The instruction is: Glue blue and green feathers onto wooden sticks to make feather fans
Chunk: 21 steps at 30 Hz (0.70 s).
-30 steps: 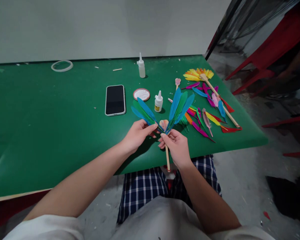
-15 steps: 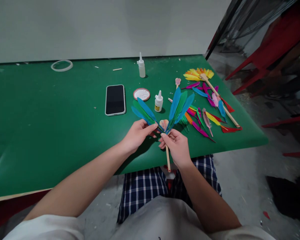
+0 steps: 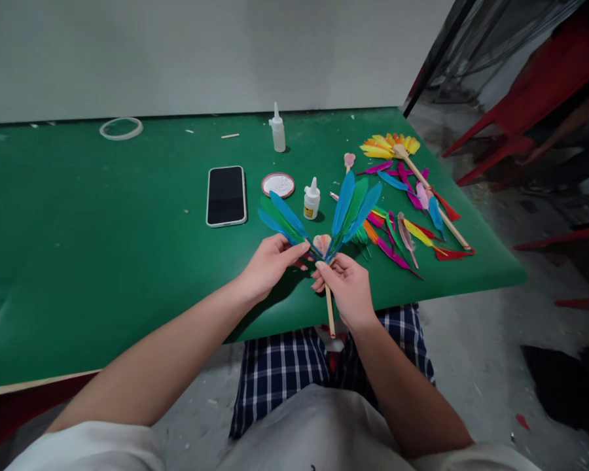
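Feathers [image 3: 345,208], blue and green, in two splayed clusters at the pinkish head [image 3: 322,243] of a stick [image 3: 330,314], held up above the near edge of the surface [image 3: 127,261]. Left hand [image 3: 269,261]: fingers clamped on the base of the left cluster. Right hand [image 3: 348,286]: thumb and fingers closed on the stick just below the head, over the quill ends of the right cluster. Change over the last second: next to none; both grips and the spread of the clusters match, the stick's foot perhaps a hair off. Reads as a steady hold at the join, no new piece added. White bottle [image 3: 311,203] upright beyond the hands, untouched; loose feathers [image 3: 392,254] lie to the right.
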Tool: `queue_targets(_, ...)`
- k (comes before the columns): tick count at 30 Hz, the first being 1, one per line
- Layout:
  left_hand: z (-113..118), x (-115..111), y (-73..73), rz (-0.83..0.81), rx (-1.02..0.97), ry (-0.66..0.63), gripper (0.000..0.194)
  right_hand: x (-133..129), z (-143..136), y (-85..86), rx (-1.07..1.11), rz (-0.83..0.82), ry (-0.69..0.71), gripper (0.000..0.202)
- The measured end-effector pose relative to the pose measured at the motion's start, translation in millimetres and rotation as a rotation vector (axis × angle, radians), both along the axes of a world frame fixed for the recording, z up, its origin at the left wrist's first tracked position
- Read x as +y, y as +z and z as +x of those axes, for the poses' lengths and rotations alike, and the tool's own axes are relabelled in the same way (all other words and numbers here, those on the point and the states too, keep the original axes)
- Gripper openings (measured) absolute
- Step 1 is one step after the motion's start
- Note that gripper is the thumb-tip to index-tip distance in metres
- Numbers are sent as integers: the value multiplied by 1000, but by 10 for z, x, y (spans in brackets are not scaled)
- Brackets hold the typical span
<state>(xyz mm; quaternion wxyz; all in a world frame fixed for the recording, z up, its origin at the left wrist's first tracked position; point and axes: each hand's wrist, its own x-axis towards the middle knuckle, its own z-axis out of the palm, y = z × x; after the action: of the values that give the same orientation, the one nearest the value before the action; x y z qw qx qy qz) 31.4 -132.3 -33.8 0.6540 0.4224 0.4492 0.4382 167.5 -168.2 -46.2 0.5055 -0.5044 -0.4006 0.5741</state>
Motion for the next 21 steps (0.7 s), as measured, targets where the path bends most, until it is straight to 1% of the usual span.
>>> queue_targets(10, 7, -1, 10, -7, 8, 11, 19, 3, 0, -1, -10, 9, 3, 15)
queue_targets(21, 4, -2, 11, -10, 39, 13, 23, 0, 0, 6, -20, 7, 2, 16)
